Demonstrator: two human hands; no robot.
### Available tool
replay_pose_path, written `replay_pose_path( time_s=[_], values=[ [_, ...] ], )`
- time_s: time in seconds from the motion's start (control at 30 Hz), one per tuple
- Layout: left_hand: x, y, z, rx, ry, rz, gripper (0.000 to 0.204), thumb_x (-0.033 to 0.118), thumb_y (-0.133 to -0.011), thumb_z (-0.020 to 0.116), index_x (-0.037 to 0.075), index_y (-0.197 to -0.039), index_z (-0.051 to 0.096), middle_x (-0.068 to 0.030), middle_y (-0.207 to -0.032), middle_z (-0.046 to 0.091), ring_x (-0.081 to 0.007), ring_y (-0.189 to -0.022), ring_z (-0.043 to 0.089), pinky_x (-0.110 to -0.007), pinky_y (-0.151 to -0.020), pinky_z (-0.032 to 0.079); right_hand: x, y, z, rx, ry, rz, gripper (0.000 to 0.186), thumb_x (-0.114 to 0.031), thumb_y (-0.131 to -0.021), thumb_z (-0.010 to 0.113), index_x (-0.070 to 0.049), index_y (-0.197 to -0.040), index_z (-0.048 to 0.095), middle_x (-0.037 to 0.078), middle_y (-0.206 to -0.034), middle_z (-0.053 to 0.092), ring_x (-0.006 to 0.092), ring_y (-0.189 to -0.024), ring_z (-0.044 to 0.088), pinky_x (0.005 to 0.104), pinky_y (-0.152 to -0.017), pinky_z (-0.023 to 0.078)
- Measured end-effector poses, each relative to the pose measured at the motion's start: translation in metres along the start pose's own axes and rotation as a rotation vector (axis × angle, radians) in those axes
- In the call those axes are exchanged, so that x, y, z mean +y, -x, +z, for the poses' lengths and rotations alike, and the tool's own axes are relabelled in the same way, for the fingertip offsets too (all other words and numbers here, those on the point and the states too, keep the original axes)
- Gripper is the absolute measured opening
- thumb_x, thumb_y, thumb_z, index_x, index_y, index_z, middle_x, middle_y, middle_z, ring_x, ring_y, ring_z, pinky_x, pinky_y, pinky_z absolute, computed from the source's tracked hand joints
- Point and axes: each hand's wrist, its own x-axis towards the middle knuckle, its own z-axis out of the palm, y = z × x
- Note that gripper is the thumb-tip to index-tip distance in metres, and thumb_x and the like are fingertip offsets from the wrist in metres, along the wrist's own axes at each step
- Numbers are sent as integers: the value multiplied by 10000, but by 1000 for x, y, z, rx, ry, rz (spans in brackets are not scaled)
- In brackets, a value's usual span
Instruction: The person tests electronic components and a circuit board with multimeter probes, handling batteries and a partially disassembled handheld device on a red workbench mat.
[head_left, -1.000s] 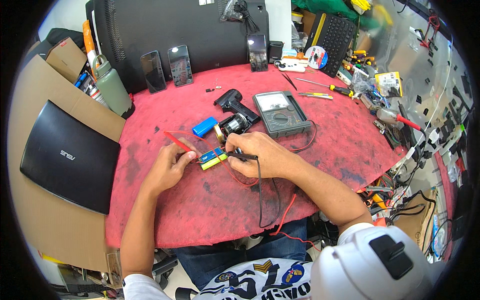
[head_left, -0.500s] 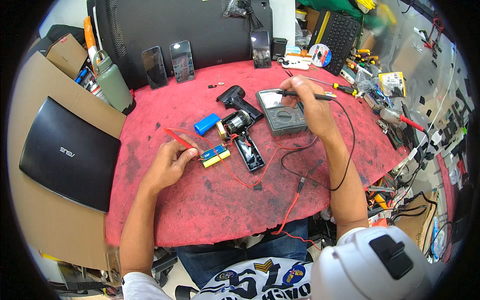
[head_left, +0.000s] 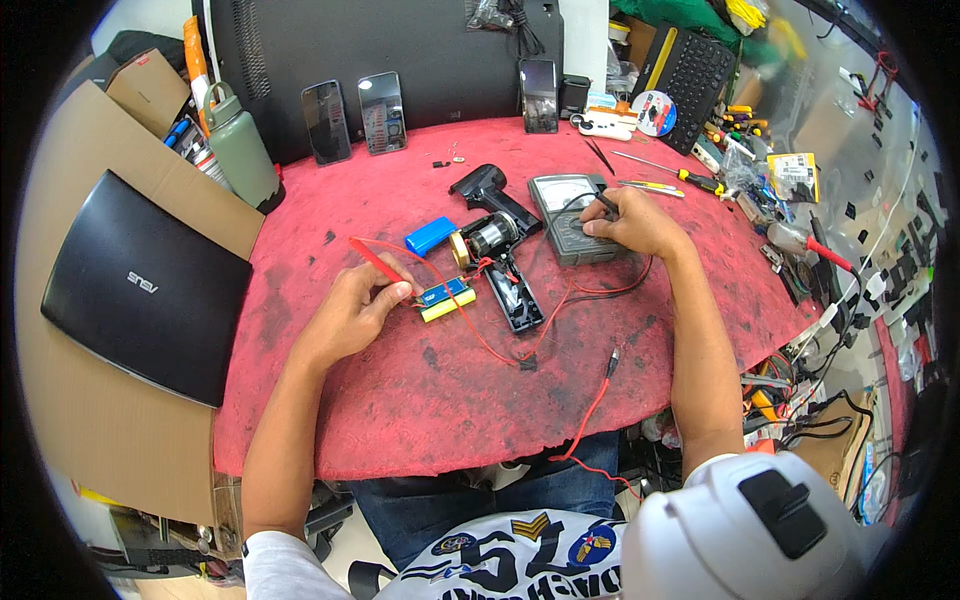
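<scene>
My left hand [head_left: 350, 312] pinches a red test probe [head_left: 374, 260], held slanted beside a small blue circuit board [head_left: 440, 292] with a yellow battery cell [head_left: 449, 306] along its near edge. Whether the probe's tip touches the board is hidden by my fingers. On the right, my right hand [head_left: 645, 224] keeps a black test probe [head_left: 598, 205] in its grip while its fingertips rest at the dial of a grey analog multimeter [head_left: 575, 246]. Between the hands lies an opened black pistol-shaped device [head_left: 482, 186], its silver motor [head_left: 492, 236] exposed. A blue cylindrical cell [head_left: 430, 236] sits beside it.
A black laptop [head_left: 150, 285] and a green bottle [head_left: 240, 150] stand at the left. Several phones [head_left: 381, 112] lean along the back. Tweezers [head_left: 598, 157], a screwdriver [head_left: 690, 177] and cluttered tools line the right of the red mat [head_left: 380, 420]. A red cable [head_left: 592, 410] crosses its front edge.
My right hand has come down from above the multimeter to its dial, still with the black probe. The left hand holds its place by the board. The whole view has shifted slightly.
</scene>
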Motion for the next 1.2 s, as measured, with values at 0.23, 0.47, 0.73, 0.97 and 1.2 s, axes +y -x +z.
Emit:
replay_pose_path(
  time_s=[0.23, 0.47, 0.73, 0.97, 1.2],
  values=[
    [-2, -4, -1, -54, 25, 4, 126, 101, -970, 607, -20, -973, 640, -106, -842, 663, -175, -805, 610, -367, -729, 483, -40, -6, 12, 339, -930, -15, 681, -573, -1065, 309, -14, -1048, 698, 38, -757, 625, 131, -724, 555, 290, -772, 430],
    [2, -1, 0, -29, 33, 8, 142, 117, -972, 617, -21, -992, 641, -124, -844, 676, -183, -779, 600, -374, -735, 481, -124, 30, 60, -82, -446, -241, 194, -163, -934, 683, 2, -1034, 707, 90, -878, 711, 166, -844, 668, 309, -796, 518],
    [1, 0, -3, -43, -7, -13, 128, 105, -979, 596, -17, -991, 635, -128, -862, 682, -191, -800, 617, -373, -753, 487, -109, 23, 72, -26, -254, -300, 159, -109, -835, 738, -6, -954, 715, 109, -863, 701, 197, -792, 680, 326, -728, 529],
    [5, -1, -3, -48, -14, -7, 120, 97, -973, 594, -18, -980, 626, -115, -854, 669, -189, -808, 624, -372, -755, 490, -108, 26, 77, -29, -320, -233, 156, -113, -852, 744, -2, -958, 718, 77, -843, 673, 151, -777, 663, 287, -706, 520],
    [8, 1, -3, -37, 8, 4, 96, 49, -965, 587, -35, -961, 631, -105, -871, 666, -181, -842, 640, -351, -777, 506, -105, 24, 84, 20, -304, -325, 177, -170, -823, 739, -32, -932, 717, 133, -808, 634, 247, -745, 651, 356, -670, 512]
  ],
)
